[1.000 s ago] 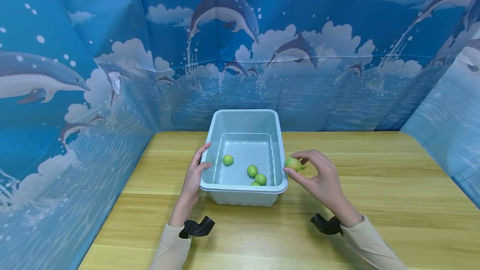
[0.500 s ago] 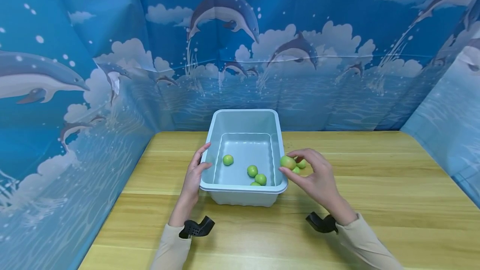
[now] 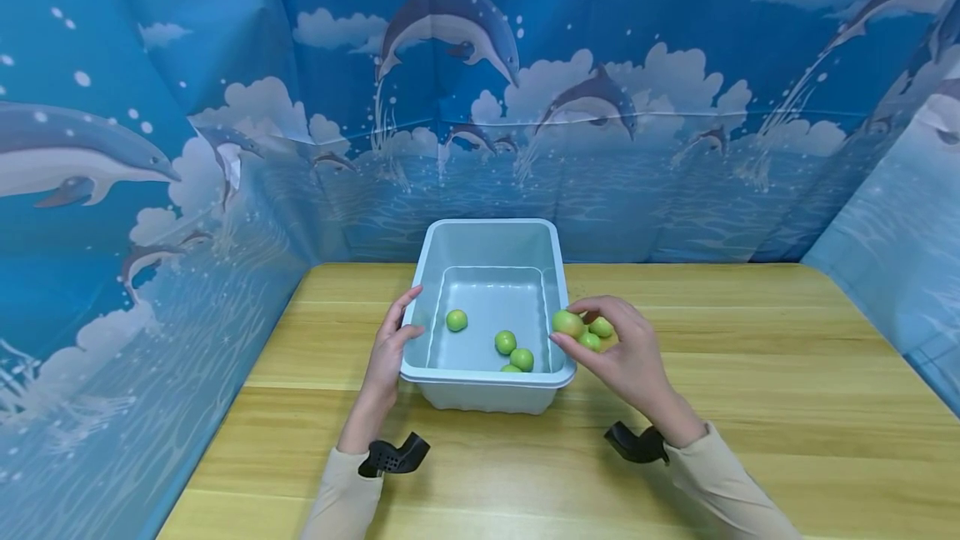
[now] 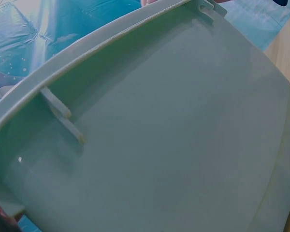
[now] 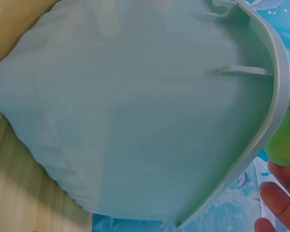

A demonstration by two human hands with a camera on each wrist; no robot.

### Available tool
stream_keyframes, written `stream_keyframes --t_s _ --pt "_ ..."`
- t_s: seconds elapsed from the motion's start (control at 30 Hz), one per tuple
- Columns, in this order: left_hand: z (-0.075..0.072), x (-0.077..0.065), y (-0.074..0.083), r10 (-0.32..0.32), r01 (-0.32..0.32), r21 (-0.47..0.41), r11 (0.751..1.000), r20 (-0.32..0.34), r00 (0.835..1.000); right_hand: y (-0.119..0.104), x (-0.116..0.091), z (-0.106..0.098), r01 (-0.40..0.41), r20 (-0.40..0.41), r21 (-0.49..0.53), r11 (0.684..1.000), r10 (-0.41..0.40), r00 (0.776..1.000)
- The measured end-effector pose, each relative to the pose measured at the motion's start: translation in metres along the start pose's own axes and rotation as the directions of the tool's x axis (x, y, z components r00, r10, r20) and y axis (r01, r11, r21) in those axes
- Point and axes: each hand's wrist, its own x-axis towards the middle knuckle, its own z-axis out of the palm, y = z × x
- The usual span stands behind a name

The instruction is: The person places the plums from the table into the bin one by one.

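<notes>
A pale blue-green plastic basin (image 3: pixel 480 375) sits on the table, with several small round green fruits (image 3: pixel 506 342) on its floor. At its left rim my left hand (image 3: pixel 386 352) grips the edge, thumb over the inner side. My right hand (image 3: pixel 622 348) pinches a larger yellow-green round fruit (image 3: pixel 567 322) between thumb and fingers, at the basin's right rim. The right wrist view shows this green fruit (image 5: pixel 286 140) just past the rim, with fingertips (image 5: pixel 279 199) close below. Outside the basin, more small green fruits (image 3: pixel 590 342) show behind the right hand, partly hidden.
The wooden table (image 3: pixel 750 390) stretches out on both sides of the basin. A blue curtain (image 3: pixel 480 173) printed with dolphins hangs behind and at the sides. Each wrist wears a black camera mount (image 3: pixel 397 453).
My right hand has moved left with the yellow-green fruit, up to the basin's rim, and small green fruits behind it have come into view. The left hand and basin have stayed still.
</notes>
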Motion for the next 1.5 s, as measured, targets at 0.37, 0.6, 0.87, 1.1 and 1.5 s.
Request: stream_keyframes --t_s 0.37,0.6,0.87,1.1,1.5 --pt "0.000 0.001 -0.001 -0.005 0.005 0.011 1.000 -0.003 1.000 -0.003 0.002 0.006 0.034 -0.010 0.038 0.999 -0.033 0.999" --pt "0.000 0.001 0.000 -0.006 0.006 0.003 1.000 -0.002 1.000 -0.002 0.003 0.008 0.019 0.023 0.041 0.999 -0.020 1.000" --pt "0.000 0.001 -0.001 -0.007 0.007 0.003 1.000 -0.002 1.000 -0.003 0.005 0.010 0.005 0.051 0.030 1.000 -0.006 0.999" --pt "0.000 0.000 0.000 -0.010 0.010 0.004 1.000 -0.004 1.000 -0.003 0.007 0.013 0.016 0.055 0.005 1.000 -0.016 0.998" --pt "0.000 0.001 0.000 -0.003 0.003 -0.005 1.000 0.002 1.000 -0.005 0.010 0.017 -0.007 0.098 -0.002 1.000 0.007 0.995"
